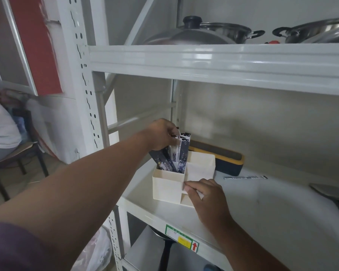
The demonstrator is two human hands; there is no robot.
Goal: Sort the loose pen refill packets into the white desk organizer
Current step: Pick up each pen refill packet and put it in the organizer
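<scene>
My left hand (162, 133) is up over the white desk organizer (167, 185), fingers curled round the top ends of the pen refill packets (179, 153), pinching a few of them from above. The packets stand in the organizer's rear-left compartment, dark w/ white printed bits, some upright, a couple leaning left toward the front corner. My right hand (205, 196) is at the organizer's front right corner, fingertips (188, 187) curled onto the edge of the low front section and gripping it; can't tell exactly how far the thumb wraps, it's hidden behind the fingers. The organizer sits on the middle shelf (243, 202) of a white metal rack, near the left front corner, w/ its taller right-hand compartment showing nothing inside from this angle. One more loose refill packet (245, 177) lies flat on the shelf to the right of the organizer, well apart from it, long side running left-right. Behind the organizer, touching or just beside its back wall (can't tell which), is a dark case w/ a yellow rim (223, 159), lying flat against the back of the shelf. Top shelf holds a steel pot (229, 32) w/ black handles, a domed lid (186, 35) w/ a black knob leaning in front of it, and another steel pan (317, 30) at right. Below my shelf, a sticker w/ a red arrow (182, 239) on the front beam, and a dark pan handle (164, 253) under it. Plastic bag (94, 253) at bottom left by the rack post.
</scene>
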